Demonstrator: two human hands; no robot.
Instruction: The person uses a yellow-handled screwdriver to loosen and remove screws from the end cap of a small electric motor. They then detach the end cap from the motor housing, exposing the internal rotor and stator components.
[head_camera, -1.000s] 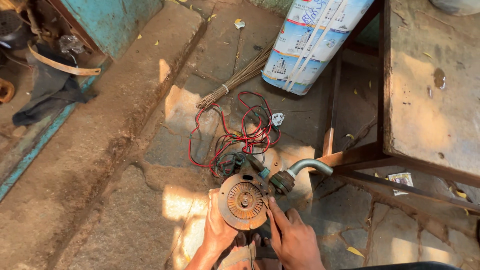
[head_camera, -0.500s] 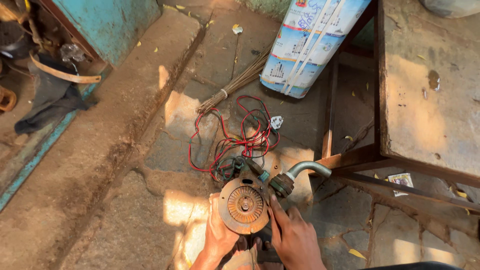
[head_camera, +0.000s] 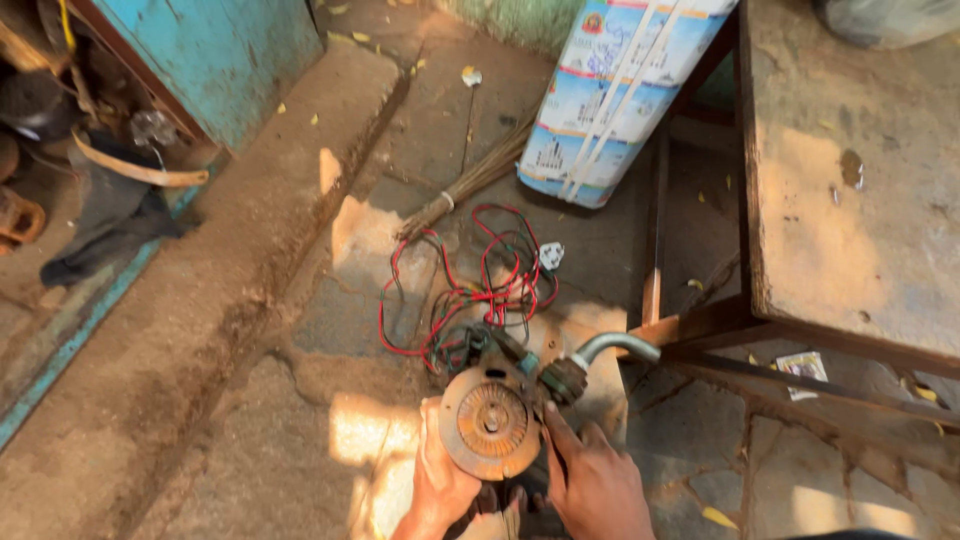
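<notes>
Now, left hand (head_camera: 440, 480): fingers wrapped on the round rusty metal motor housing (head_camera: 490, 422), gripping its nine o'clock edge.
Right hand (head_camera: 595, 485): fingers narrow, pressed to its four o'clock side.
Motor: on the cracked stone floor (head_camera: 250, 420), low centre.
Pipe: curved grey metal pipe (head_camera: 615, 345) at two o'clock.
Wires: tangled red and black wires (head_camera: 480, 285) at twelve o'clock.
Table: worn wooden table (head_camera: 850, 200), upper right.

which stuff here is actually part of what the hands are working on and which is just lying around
In hand:
round rusty motor unit, gripped by left hand and right hand
red and black wires running from it
bent metal pipe on its side

Lying about:
broom
printed sack
worn table
dark cloth
</notes>
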